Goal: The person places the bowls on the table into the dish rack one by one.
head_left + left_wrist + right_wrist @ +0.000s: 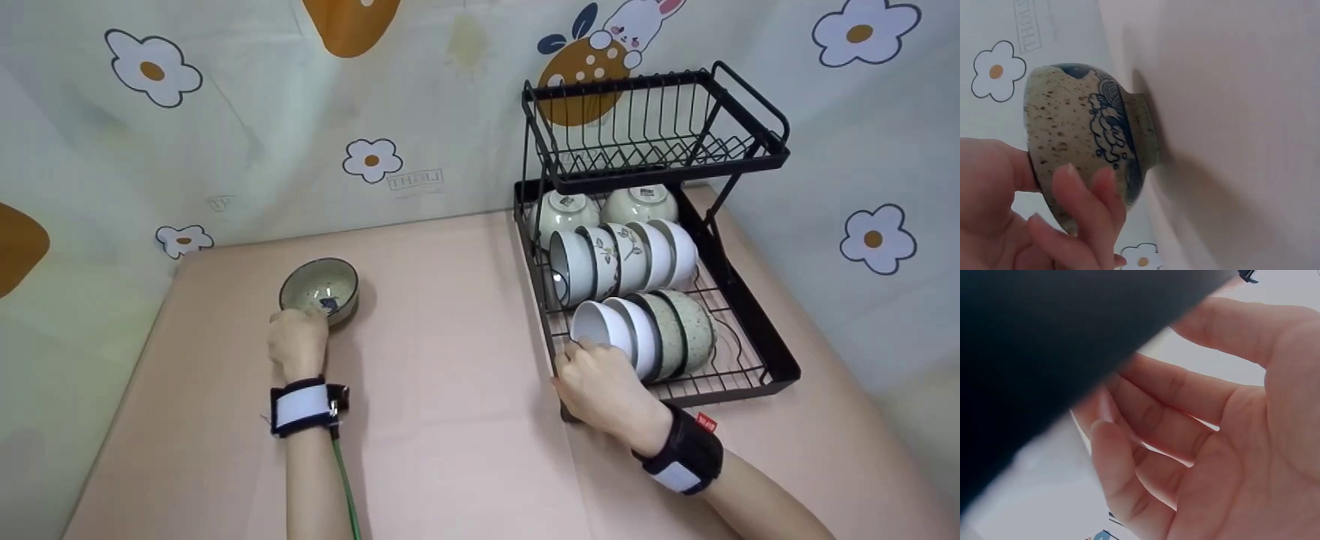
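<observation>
A speckled grey-green bowl (pixel 321 289) with a blue wave pattern stands mouth up at the left of the table. My left hand (pixel 298 341) pinches its near rim, thumb and fingers on opposite faces of the wall; in the left wrist view the foot of the bowl (pixel 1081 112) is right at the tabletop. At the front left corner of the black dish rack (pixel 541 300), my right hand (pixel 604 386) has bent fingers at the lower rim of a white bowl (pixel 600 324). A dark edge hides those fingertips in the right wrist view; I cannot tell what they hold.
Inside the lower tier, more bowls (pixel 679 330) and a row of cups (pixel 630 259) lie on their sides. Two upturned bowls (pixel 568 214) sit behind them. The rack's wire upper tier (pixel 667 150) overhangs the back. A patterned cloth (pixel 285 150) hangs behind the pink tabletop (pixel 450 337).
</observation>
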A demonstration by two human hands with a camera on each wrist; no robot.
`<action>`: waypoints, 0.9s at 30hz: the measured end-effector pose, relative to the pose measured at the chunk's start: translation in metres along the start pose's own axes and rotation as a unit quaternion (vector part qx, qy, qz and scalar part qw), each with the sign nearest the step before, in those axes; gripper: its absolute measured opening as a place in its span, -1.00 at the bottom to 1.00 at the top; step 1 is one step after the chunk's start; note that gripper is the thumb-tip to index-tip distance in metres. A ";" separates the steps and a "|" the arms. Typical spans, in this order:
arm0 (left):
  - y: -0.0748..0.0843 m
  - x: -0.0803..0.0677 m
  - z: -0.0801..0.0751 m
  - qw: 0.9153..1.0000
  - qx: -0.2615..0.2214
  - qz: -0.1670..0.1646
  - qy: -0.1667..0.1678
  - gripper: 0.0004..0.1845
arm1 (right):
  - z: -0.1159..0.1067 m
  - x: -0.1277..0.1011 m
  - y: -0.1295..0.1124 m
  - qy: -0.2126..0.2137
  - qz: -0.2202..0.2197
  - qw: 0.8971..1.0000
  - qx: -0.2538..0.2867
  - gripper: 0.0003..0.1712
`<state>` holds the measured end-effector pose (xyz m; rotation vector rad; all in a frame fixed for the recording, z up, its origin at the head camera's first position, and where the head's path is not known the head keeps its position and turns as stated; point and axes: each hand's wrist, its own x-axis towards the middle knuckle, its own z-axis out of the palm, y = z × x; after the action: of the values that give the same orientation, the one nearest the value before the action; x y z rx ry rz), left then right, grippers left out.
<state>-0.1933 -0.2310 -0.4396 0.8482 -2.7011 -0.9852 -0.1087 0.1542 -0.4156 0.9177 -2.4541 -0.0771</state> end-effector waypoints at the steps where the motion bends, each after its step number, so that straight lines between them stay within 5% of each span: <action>1: -0.002 0.000 0.000 1.000 -0.017 0.000 -0.002 -0.51 | 0.000 0.000 0.000 0.001 0.000 1.000 0.000 -0.67; 8: -0.004 0.004 0.003 0.995 -0.093 -0.027 -0.031 -0.65 | 0.001 0.000 0.001 0.005 -0.003 1.000 0.003 -0.67; 15: -0.002 0.007 0.002 0.991 -0.111 -0.056 -0.056 -0.50 | 0.001 0.000 0.000 -0.003 -0.001 1.000 0.007 -0.67; 20: 0.003 0.004 -0.001 0.992 -0.110 -0.015 -0.062 -0.54 | 0.001 0.000 0.001 -0.001 0.000 1.000 0.008 -0.67; 27: 0.025 -0.010 -0.017 0.982 -0.129 0.050 -0.126 -0.45 | -0.001 0.002 0.003 0.025 0.008 1.000 0.007 -0.66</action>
<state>-0.1914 -0.2193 -0.4107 0.5686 -2.6954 -1.4670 -0.1108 0.1554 -0.4136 0.8941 -2.4181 -0.0295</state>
